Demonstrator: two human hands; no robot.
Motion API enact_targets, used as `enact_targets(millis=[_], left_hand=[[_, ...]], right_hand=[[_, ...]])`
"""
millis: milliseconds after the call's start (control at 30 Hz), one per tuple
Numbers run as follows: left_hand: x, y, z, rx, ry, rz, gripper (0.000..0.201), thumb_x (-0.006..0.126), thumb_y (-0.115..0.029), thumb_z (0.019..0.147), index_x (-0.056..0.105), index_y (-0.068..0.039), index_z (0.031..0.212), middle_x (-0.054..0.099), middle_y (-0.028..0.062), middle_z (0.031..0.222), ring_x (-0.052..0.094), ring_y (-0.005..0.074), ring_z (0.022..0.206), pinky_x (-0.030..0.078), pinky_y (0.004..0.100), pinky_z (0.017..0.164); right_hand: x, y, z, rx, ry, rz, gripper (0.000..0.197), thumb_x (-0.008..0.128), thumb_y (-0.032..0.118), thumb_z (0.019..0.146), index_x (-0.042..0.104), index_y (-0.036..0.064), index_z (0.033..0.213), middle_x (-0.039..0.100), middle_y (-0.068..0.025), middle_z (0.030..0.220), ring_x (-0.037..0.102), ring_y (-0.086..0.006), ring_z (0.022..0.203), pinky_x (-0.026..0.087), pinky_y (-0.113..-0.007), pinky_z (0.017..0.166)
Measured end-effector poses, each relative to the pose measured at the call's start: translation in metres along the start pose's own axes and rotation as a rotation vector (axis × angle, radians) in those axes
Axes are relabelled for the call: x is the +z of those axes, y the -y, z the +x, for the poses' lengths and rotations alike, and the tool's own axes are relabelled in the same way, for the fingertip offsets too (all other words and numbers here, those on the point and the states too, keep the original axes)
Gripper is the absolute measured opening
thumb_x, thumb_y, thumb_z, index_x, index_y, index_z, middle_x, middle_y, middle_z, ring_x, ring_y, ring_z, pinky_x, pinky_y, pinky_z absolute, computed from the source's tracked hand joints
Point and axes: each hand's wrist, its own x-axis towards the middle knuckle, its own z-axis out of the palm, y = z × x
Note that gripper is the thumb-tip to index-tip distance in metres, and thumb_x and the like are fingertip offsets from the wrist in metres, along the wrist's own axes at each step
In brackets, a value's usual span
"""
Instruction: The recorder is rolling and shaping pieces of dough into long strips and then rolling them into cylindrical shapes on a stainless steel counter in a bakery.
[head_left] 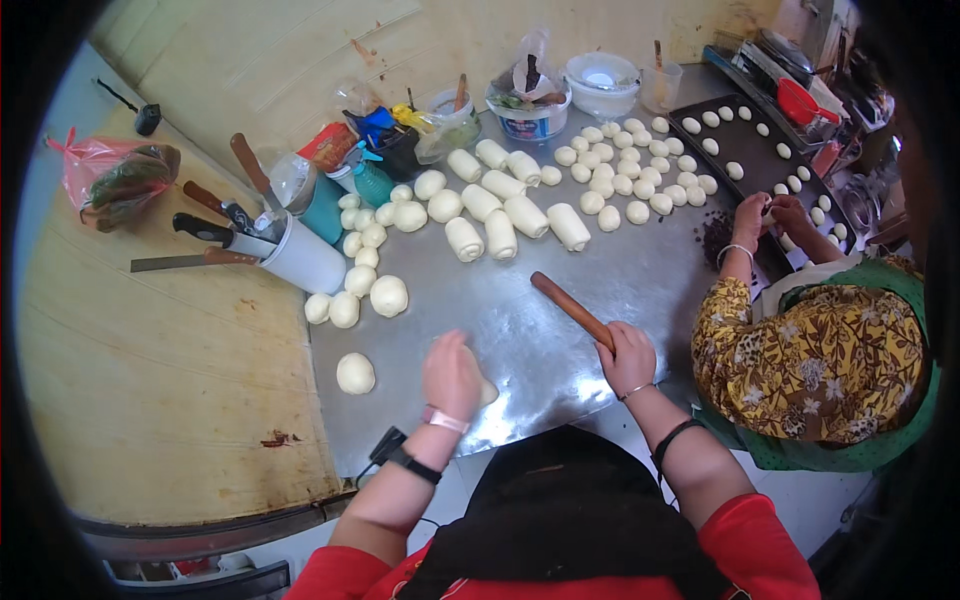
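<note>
My right hand (628, 358) is closed round one end of a wooden rolling pin (572, 308), which slants away to the left. At the front of the metal table, my left hand (452, 378) is over a flattened piece of dough (488, 391). That hand is smeared by motion and its fingers are hidden, so its grip does not show. A round dough ball (355, 373) lies to its left, and a larger ball (389, 296) sits beyond. Rolled dough cylinders (500, 234) stand grouped on the far side of the metal table (450, 285).
Several small dough balls (628, 170) cover the back right. A white container (305, 255) of knives stands at the left edge. Tubs (528, 120) line the wall. To my right, a co-worker's hands (750, 218) work by a dark tray (745, 150) of dough pieces.
</note>
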Motion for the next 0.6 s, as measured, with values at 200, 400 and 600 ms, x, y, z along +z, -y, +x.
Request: enact_targets(millis=[200,400,600], left_hand=[[0.025,0.033,-0.012,-0.023,0.014,0.123,0.059,0.069,-0.036,0.080,0.055,-0.006,0.129,0.042,0.0177,0.145,0.024,0.0427,0.141,0.019,0.0631,0.111],[-0.074,0.005,-0.016,0.030,0.517,0.291,0.039,0.070,-0.031,0.083,0.064,-0.007,0.113,0.065,0.0170,0.110,0.059,0.0378,0.105,0.045,0.0507,0.091],[-0.037,0.032,-0.067,-0.081,0.144,0.471,0.048,0.064,-0.025,0.086,0.055,-0.004,0.129,0.059,0.0192,0.123,0.053,0.0396,0.116,0.041,0.0534,0.097]], right_hand=[[-0.015,0.030,0.014,-0.064,0.166,-0.004,0.031,0.074,0.021,0.076,0.066,0.0091,0.104,0.062,-0.0076,0.105,0.061,-0.0320,0.092,0.049,-0.042,0.081],[0.009,0.098,0.043,-0.509,0.603,0.140,0.033,0.074,0.027,0.076,0.066,0.0163,0.106,0.062,-0.0008,0.106,0.059,-0.0224,0.097,0.046,-0.037,0.083],[0.048,0.112,0.012,-0.349,0.463,0.080,0.043,0.071,0.029,0.079,0.062,0.0120,0.117,0.059,-0.0041,0.112,0.052,-0.0257,0.110,0.042,-0.041,0.089]])
